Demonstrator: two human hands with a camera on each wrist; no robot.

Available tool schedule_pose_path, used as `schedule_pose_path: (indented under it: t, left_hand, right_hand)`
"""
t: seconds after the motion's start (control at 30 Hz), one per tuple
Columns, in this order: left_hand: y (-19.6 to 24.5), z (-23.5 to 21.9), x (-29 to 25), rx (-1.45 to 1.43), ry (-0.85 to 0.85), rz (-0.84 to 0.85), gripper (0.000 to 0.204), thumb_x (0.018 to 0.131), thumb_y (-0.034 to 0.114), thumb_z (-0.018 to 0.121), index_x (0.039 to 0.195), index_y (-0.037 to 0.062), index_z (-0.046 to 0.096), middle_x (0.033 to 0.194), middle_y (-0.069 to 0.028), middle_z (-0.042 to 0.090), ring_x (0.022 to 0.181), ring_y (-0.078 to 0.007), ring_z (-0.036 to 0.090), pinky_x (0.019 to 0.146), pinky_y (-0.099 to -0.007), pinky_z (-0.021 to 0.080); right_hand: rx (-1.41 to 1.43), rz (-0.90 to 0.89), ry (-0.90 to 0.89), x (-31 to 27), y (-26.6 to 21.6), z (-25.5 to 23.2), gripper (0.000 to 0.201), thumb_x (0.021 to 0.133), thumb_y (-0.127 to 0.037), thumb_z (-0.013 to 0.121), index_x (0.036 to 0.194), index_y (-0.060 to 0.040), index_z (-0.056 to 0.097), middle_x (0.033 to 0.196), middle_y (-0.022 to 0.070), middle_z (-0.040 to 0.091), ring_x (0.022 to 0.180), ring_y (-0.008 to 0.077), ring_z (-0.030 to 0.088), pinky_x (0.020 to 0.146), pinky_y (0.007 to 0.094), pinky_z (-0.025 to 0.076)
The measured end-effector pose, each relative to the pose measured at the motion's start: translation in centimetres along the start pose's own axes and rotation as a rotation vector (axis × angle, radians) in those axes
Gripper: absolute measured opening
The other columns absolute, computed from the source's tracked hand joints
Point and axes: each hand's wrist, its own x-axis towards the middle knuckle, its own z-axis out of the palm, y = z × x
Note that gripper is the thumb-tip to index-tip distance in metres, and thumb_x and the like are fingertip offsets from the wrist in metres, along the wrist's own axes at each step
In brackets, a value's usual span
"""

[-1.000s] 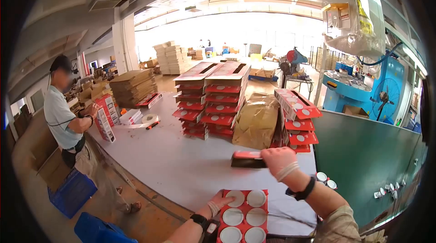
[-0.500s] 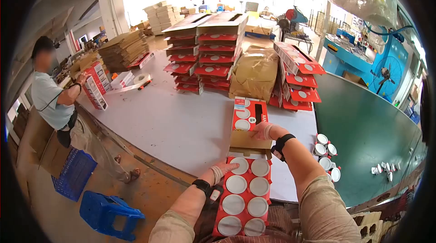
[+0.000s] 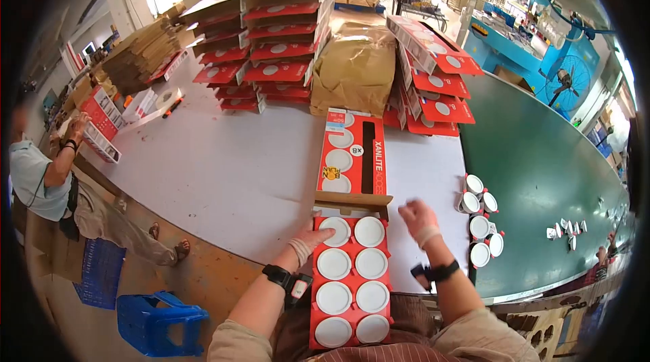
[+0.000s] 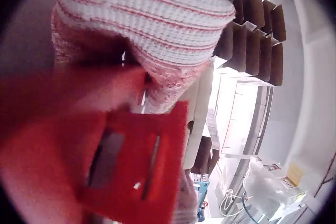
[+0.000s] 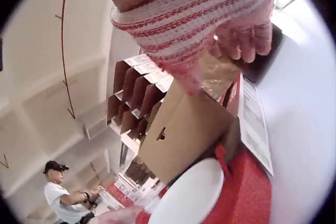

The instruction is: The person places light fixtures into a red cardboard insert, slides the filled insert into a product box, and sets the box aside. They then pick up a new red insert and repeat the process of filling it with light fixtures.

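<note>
A red tray (image 3: 351, 247) holding several white round pieces lies at the front edge, its near end against the person's body. The left hand (image 3: 308, 239) grips its upper left side, thumb over a white piece; in the left wrist view the hand (image 4: 157, 71) is against red material. Just beyond the tray lies a red printed box (image 3: 344, 152), its brown flap (image 3: 353, 201) raised at the near end. The right hand (image 3: 421, 221) hovers right of that flap, fingers loosely bent, holding nothing; the right wrist view shows this hand (image 5: 220, 40) above the brown flap (image 5: 184, 129).
Stacked red boxes (image 3: 281, 50) and a brown wrapped bundle (image 3: 353, 67) stand behind; more boxes (image 3: 433, 81) lean at right. White cups (image 3: 479, 228) sit on the green surface (image 3: 528, 159). Another person (image 3: 51, 179) stands left, near a blue stool (image 3: 162, 325).
The box has come down from the right hand onto the table beyond the tray. The right hand has let go and moved off to the right. The left hand stays at the tray.
</note>
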Motion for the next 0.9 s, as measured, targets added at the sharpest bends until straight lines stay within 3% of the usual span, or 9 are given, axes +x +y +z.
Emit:
schedule_pose_path:
  t: [0.03, 0.1, 0.13, 0.2, 0.37, 0.47, 0.6, 0.67, 0.9]
  left_hand:
    - [1.1, 0.1, -0.6, -0.069, -0.01, -0.025, 0.08, 0.076, 0.023, 0.071, 0.138, -0.0013, 0.027, 0.126, -0.0165, 0.047, 0.111, -0.0211, 0.049, 0.093, -0.0322, 0.042]
    - [2.0, 0.3, -1.3, -0.096, -0.004, -0.027, 0.079, 0.078, 0.019, 0.07, 0.139, -0.0004, 0.024, 0.124, -0.0159, 0.049, 0.109, -0.0209, 0.05, 0.092, -0.0319, 0.044]
    - [1.1, 0.0, -0.9, -0.09, -0.015, -0.032, 0.079, 0.078, 0.019, 0.07, 0.139, -0.0004, 0.024, 0.124, -0.0159, 0.049, 0.109, -0.0209, 0.05, 0.092, -0.0319, 0.044]
    - [-0.2, -0.3, -0.5, -0.163, -0.005, 0.035, 0.084, 0.076, 0.018, 0.07, 0.139, -0.0061, 0.02, 0.126, -0.0174, 0.047, 0.111, -0.0212, 0.049, 0.094, -0.0305, 0.042]
    - [-0.2, -1.4, -1.4, -0.153, 0.085, 0.003, 0.073, 0.078, 0.017, 0.069, 0.136, -0.0002, 0.029, 0.12, -0.0148, 0.052, 0.105, -0.02, 0.053, 0.091, -0.0315, 0.045]
    - [0.0, -2.3, -0.2, -0.216, -0.025, 0.05, 0.06, 0.08, 0.02, 0.067, 0.13, 0.0016, 0.038, 0.113, -0.0126, 0.057, 0.098, -0.0205, 0.056, 0.087, -0.0329, 0.047]
    - [0.1, -2.1, 2.0, -0.046, 0.122, 0.093, 0.057, 0.082, 0.03, 0.062, 0.125, -0.0005, 0.042, 0.113, -0.015, 0.058, 0.1, -0.0247, 0.058, 0.088, -0.0354, 0.046]
    - [-0.4, -2.7, 3.5, 0.402, 0.19, -0.025, 0.066, 0.082, 0.041, 0.059, 0.129, -0.0013, 0.04, 0.119, -0.0213, 0.055, 0.111, -0.0317, 0.053, 0.094, -0.0369, 0.042]
    - [4.7, -1.0, 0.9, 0.582, 0.047, -0.112, 0.075, 0.082, 0.053, 0.051, 0.133, -0.0006, 0.037, 0.128, -0.0236, 0.049, 0.12, -0.0353, 0.046, 0.099, -0.0386, 0.037]
  right_hand:
    - [0.151, 0.041, -0.166, 0.4, 6.3, 3.6, 0.047, 0.083, -0.035, 0.061, 0.116, -0.0026, 0.055, 0.105, 0.016, 0.063, 0.098, 0.033, 0.059, 0.084, 0.0359, 0.046]
    - [0.423, 0.149, -0.358, -2.4, 7.4, 5.4, 0.047, 0.085, -0.039, 0.056, 0.115, -0.0023, 0.056, 0.104, 0.0169, 0.063, 0.099, 0.0307, 0.059, 0.084, 0.0353, 0.046]
    - [0.543, 0.216, -0.387, -6.6, 1.5, 3.9, 0.049, 0.086, -0.042, 0.054, 0.115, -0.0023, 0.056, 0.104, 0.0174, 0.063, 0.1, 0.029, 0.059, 0.085, 0.0351, 0.045]
    - [0.16, 0.096, -0.291, -7.2, -0.1, 4.6, 0.052, 0.086, -0.045, 0.05, 0.114, -0.0018, 0.056, 0.105, 0.0179, 0.062, 0.101, 0.0284, 0.059, 0.086, 0.0343, 0.044]
    - [0.302, 0.105, -0.324, -5.7, -3.0, 5.0, 0.051, 0.087, -0.043, 0.052, 0.109, 0.0022, 0.059, 0.098, 0.0146, 0.064, 0.092, 0.0204, 0.059, 0.082, 0.0311, 0.046]
    - [0.448, 0.2, -0.345, -3.4, -2.7, 6.5, 0.05, 0.087, -0.042, 0.053, 0.108, 0.0027, 0.06, 0.096, 0.0127, 0.065, 0.088, 0.0193, 0.059, 0.08, 0.0312, 0.046]
    - [0.304, 0.241, -0.273, -1.1, -2.1, 7.5, 0.046, 0.085, -0.044, 0.053, 0.1, -0.0016, 0.065, 0.09, 0.0143, 0.066, 0.082, 0.0254, 0.062, 0.079, 0.0337, 0.046]
    - [0.269, 0.265, -0.259, -1.4, -2.9, 6.7, 0.046, 0.085, -0.044, 0.053, 0.098, -0.0015, 0.066, 0.089, 0.015, 0.066, 0.082, 0.0256, 0.062, 0.078, 0.0346, 0.046]
    - [0.409, 0.337, -0.214, -2.4, -2.4, 5.7, 0.048, 0.082, -0.044, 0.055, 0.098, 0.0, 0.066, 0.088, 0.0145, 0.066, 0.082, 0.0236, 0.062, 0.077, 0.0342, 0.047]
